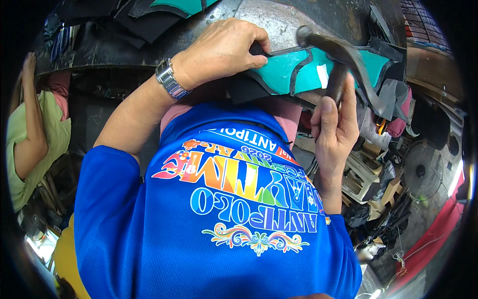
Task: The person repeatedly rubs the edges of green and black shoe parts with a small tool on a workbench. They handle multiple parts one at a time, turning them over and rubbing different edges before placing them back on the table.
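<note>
The left hand pinches the teal and black piece on the counter; the right hand has its grip clenched around a hammer.

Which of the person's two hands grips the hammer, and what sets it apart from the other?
The right hand grips the hammer by its handle. The left hand, the one with the wristwatch, instead pinches the teal and black piece on the workbench.

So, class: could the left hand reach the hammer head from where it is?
Probably yes. The left hand pinches the teal piece right beside the hammer, and nothing lies between them.
</note>
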The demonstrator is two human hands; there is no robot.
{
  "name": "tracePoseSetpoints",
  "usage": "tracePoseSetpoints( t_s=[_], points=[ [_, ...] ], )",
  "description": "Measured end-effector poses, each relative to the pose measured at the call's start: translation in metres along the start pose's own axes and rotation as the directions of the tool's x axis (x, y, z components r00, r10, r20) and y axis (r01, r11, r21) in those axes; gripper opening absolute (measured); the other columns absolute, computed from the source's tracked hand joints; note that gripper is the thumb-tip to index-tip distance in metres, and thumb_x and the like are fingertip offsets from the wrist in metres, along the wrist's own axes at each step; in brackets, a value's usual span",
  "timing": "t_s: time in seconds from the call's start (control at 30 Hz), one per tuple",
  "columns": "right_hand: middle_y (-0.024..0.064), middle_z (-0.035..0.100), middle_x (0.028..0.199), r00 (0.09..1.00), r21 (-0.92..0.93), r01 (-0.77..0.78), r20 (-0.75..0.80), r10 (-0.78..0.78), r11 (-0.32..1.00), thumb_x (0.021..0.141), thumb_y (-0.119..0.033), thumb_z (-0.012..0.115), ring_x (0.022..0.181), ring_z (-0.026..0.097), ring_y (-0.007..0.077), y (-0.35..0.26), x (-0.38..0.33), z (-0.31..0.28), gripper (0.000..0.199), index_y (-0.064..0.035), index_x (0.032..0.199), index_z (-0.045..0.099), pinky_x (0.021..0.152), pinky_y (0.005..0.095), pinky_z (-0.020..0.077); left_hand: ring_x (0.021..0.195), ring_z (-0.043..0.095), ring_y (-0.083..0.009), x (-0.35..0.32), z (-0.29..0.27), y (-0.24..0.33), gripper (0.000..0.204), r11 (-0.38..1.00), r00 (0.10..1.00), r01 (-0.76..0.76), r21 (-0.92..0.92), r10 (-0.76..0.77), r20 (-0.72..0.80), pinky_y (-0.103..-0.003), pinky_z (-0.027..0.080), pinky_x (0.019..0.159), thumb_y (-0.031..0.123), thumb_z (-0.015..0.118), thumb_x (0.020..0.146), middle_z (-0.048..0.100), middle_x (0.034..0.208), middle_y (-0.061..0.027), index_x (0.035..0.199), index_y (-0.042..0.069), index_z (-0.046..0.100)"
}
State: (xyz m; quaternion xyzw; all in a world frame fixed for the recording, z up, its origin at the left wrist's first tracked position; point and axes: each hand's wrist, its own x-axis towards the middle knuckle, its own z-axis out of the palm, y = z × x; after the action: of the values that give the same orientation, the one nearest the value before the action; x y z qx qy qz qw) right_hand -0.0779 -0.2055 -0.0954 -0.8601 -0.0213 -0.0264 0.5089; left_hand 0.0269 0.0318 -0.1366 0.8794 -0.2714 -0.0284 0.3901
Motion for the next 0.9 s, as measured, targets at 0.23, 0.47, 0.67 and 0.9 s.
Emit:
tracePoseSetpoints(
  t_s=[0.23, 0.47, 0.67, 0.9],
  points=[
    [0.0167, 0.072, 0.105, 0.989, -0.359, -0.019, 0.131, 0.07, 0.933, 0.102, -0.019, 0.059, 0.091, 0.068, 0.0177, 0.006, 0.002, 0.015, 0.045, -0.0049, 0.144, 0.05, 0.081, 0.0323, 0.053, 0.072, 0.068, -0.0219, -0.004, -0.006, 0.003, 0.023, 0.997, 0.997, 0.078, -0.014, -0.078, 0.011, -0.032, 0.053, 0.067, 0.019, 0.08, 0.079, 0.071, 0.081, -0.0109, 0.097, 0.007, 0.074],
    [0.0011, 0.065, 0.094, 0.992, -0.201, -0.054, 0.103, 0.075, 0.978, 0.101, -0.014, 0.062, 0.069, 0.049, 0.0038, 0.003, 0.008, 0.011, 0.045, -0.0057, 0.144, 0.053, 0.061, 0.0209, 0.0434, 0.066, 0.062, -0.0181, 0.0, 0.0, -0.002, 0.022, 0.997, 0.997, -0.072, -0.005, 0.072, -0.031, -0.03, 0.05, 0.065, 0.017, 0.082, 0.079, 0.065, 0.074, -0.0088, 0.095, 0.005, 0.073],
    [0.0202, 0.072, 0.1, 0.997, -0.141, 0.077, 0.038, -0.072, 0.987, 0.098, -0.018, 0.065, 0.087, 0.071, 0.0233, -0.009, 0.016, -0.001, 0.034, -0.0033, 0.129, 0.061, 0.078, 0.0354, 0.0543, 0.066, 0.059, -0.0139, -0.002, -0.004, 0.002, 0.037, 0.995, 0.999, 0.042, -0.085, -0.044, -0.023, -0.027, 0.049, 0.064, 0.014, 0.085, 0.076, 0.059, 0.071, -0.0049, 0.108, 0.007, 0.066],
    [0.0243, 0.071, 0.094, 0.964, -0.401, 0.009, 0.248, 0.099, 0.916, 0.095, -0.021, 0.068, 0.084, 0.072, 0.0386, -0.018, 0.029, -0.018, 0.043, -0.0061, 0.134, 0.059, 0.073, 0.0406, 0.0549, 0.073, 0.065, -0.0199, 0.003, -0.012, 0.003, 0.05, 0.972, 0.993, 0.113, -0.205, -0.104, 0.054, -0.031, 0.051, 0.067, 0.013, 0.084, 0.073, 0.064, 0.076, -0.0071, 0.116, 0.003, 0.061]
  ],
)
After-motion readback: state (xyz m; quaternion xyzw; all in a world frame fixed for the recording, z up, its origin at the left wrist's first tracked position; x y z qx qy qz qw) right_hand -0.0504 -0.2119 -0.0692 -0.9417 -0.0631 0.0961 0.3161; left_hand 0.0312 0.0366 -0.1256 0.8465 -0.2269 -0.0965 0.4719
